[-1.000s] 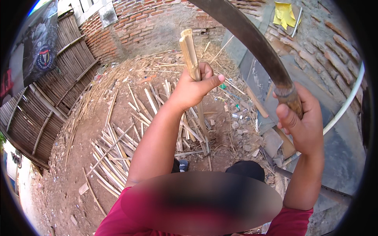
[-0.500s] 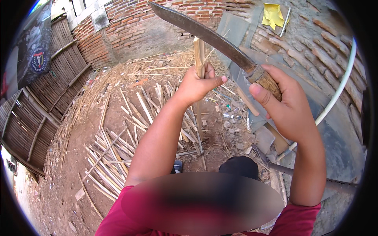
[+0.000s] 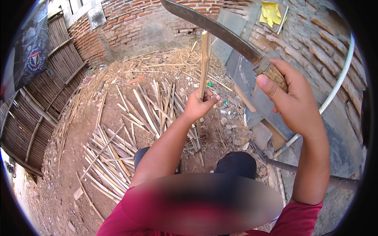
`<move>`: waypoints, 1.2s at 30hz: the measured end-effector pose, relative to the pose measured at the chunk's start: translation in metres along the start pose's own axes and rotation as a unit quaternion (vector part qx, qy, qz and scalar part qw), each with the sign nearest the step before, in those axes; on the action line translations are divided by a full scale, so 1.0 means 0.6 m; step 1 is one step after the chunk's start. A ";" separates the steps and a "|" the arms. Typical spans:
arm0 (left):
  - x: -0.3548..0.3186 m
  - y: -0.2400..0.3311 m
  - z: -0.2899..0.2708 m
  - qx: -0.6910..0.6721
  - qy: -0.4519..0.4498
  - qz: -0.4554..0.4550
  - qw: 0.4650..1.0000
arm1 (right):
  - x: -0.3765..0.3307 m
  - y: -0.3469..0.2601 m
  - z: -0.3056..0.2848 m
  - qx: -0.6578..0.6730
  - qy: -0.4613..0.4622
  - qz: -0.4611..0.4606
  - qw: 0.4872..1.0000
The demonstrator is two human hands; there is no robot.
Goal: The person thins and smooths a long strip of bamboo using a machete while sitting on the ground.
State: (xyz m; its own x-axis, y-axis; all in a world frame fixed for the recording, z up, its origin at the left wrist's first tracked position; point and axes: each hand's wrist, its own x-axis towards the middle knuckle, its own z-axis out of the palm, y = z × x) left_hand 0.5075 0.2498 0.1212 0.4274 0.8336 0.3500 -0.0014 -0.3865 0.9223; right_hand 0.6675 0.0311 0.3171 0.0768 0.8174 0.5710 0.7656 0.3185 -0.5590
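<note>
Bamboo stick (image 3: 204, 63) stands almost upright in front of the person, over the bare ground (image 3: 71, 169); the left hand (image 3: 200, 104) is closed around it below its middle, with the thumb pointing out to the right; under this hand its lower part goes down close to other sticks, so I cannot tell where exactly it ends. The right hand (image 3: 289, 92) grasps the wooden handle of a big knife (image 3: 224, 33), raised on the right side; its long dark blade slopes up toward the left, and its lower edge appears just at the top end of the stick; whether the two are touching, I cannot tell. On the ground to the left of the legs lies a loose pile of split sticks (image 3: 108, 165), and more sticks (image 3: 157, 106) lie beyond it, near the left forearm; dry straw (image 3: 153, 63) is scattered before the brick wall (image 3: 145, 23); on the right there are grey boards (image 3: 252, 78), a pale pipe (image 3: 340, 78) and, higher, a yellow sheet (image 3: 271, 13); a bamboo fence (image 3: 23, 129) with a dark banner (image 3: 29, 51) stands at the far left.
</note>
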 end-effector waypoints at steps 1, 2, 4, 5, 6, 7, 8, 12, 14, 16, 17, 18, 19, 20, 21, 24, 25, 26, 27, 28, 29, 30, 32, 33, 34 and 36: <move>0.001 -0.005 -0.001 0.005 -0.005 -0.011 1.000 | 0.001 0.000 -0.001 -0.005 0.008 -0.015 1.000; 0.000 -0.011 -0.004 0.026 0.008 0.002 1.000 | 0.002 0.001 -0.001 -0.012 0.012 -0.019 1.000; -0.009 -0.007 -0.005 0.065 0.031 0.022 0.997 | 0.005 0.010 -0.003 -0.032 0.014 -0.008 0.999; -0.012 -0.013 -0.010 0.070 0.025 0.016 0.997 | 0.008 0.015 -0.003 -0.045 0.018 -0.012 0.999; -0.013 -0.015 -0.019 0.075 0.018 0.012 0.997 | 0.011 0.018 -0.004 -0.056 0.022 -0.016 0.998; -0.017 -0.017 -0.026 0.081 0.012 0.008 0.997 | 0.015 0.021 -0.005 -0.069 0.031 -0.035 0.996; -0.022 -0.020 -0.032 0.080 -0.011 0.017 0.997 | 0.017 0.019 -0.006 -0.059 0.021 -0.011 0.998; -0.019 -0.057 -0.043 0.124 -0.054 0.000 0.991 | 0.023 -0.005 -0.007 0.027 -0.025 0.133 0.990; -0.017 -0.077 -0.044 0.143 -0.059 0.012 0.988 | 0.020 0.007 0.015 0.051 0.018 0.098 0.994; -0.016 -0.077 -0.040 0.139 -0.034 0.041 0.989 | 0.016 0.028 0.026 0.039 0.065 -0.013 0.997; -0.017 -0.078 -0.037 0.137 -0.021 0.055 0.989 | 0.013 0.035 0.030 0.032 0.088 -0.068 0.993; -0.017 -0.072 -0.034 0.097 0.005 0.069 0.993 | 0.011 0.036 0.033 0.004 0.095 -0.103 0.990; -0.016 -0.066 -0.031 0.056 0.031 0.084 0.994 | 0.007 0.034 0.037 -0.023 0.101 -0.138 0.985; -0.014 -0.059 -0.029 0.015 0.057 0.098 0.993 | 0.004 0.033 0.039 -0.051 0.108 -0.172 0.978; -0.010 -0.045 -0.040 0.015 0.080 0.114 0.990 | 0.003 0.033 0.046 -0.053 0.104 -0.171 0.978; 0.018 0.012 -0.068 0.024 0.148 0.146 0.978 | 0.003 0.036 0.050 -0.066 0.106 -0.164 0.978; 0.027 0.035 -0.080 -0.003 0.107 0.128 0.986 | 0.004 0.042 0.050 -0.062 0.122 -0.162 0.977; 0.035 0.060 -0.095 -0.028 0.067 0.109 0.991 | 0.006 0.048 0.050 -0.058 0.136 -0.161 0.976; 0.042 0.085 -0.109 -0.054 0.024 0.093 0.994 | 0.007 0.054 0.045 -0.078 0.155 -0.171 0.970; 0.046 0.108 -0.119 -0.059 -0.004 0.068 0.996 | 0.008 0.066 0.044 -0.096 0.172 -0.178 0.964; 0.046 0.135 -0.130 -0.036 -0.021 0.053 0.998 | 0.008 0.076 0.043 -0.114 0.190 -0.185 0.958; 0.049 0.159 -0.152 -0.002 -0.032 0.049 0.998 | 0.010 0.080 0.047 -0.105 0.195 -0.178 0.959; 0.045 0.191 -0.190 0.042 -0.066 0.025 0.997 | 0.010 0.089 0.054 -0.096 0.199 -0.157 0.962; 0.034 0.211 -0.210 0.060 -0.085 0.009 0.995 | 0.008 0.090 0.058 -0.088 0.176 -0.135 0.971; 0.024 0.225 -0.230 0.078 -0.103 -0.009 0.992 | 0.006 0.089 0.066 -0.078 0.153 -0.112 0.979; -0.011 0.231 -0.264 0.116 -0.111 -0.031 0.986 | 0.002 0.088 0.088 -0.076 0.122 -0.100 0.985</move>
State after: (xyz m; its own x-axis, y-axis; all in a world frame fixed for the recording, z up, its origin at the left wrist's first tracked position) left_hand 0.3612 0.2530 0.2726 0.6080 0.7610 0.2261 0.2273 -0.4398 0.8689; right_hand 0.6744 0.0743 0.2564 0.0513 0.6005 0.7980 0.8659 0.3714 -0.3352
